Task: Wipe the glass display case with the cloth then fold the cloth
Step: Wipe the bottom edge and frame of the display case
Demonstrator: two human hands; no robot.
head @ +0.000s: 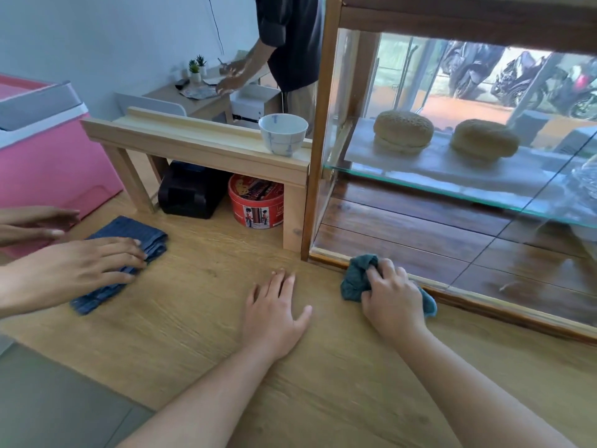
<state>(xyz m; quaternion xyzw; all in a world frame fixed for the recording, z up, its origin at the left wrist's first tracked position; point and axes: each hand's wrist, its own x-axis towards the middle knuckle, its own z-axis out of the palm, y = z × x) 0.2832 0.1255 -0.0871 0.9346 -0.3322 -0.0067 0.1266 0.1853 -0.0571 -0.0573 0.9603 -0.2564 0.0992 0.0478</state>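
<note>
The glass display case [468, 195] with a brown wooden frame fills the right half, two buns on its glass shelf. My right hand [392, 299] grips a bunched teal cloth [357, 278] at the case's bottom front edge, near its left corner. My left hand [274, 315] lies flat on the wooden counter [200, 318], fingers spread, a little left of the cloth and holding nothing.
Another person's hands [74, 263] press a folded dark blue cloth [129, 253] at the left. A wooden riser [193, 143] carries a white bowl [283, 133]; a black device [190, 189] and a red tin [256, 200] sit under it. A pink box [48, 163] stands far left. A person [290, 43] stands behind.
</note>
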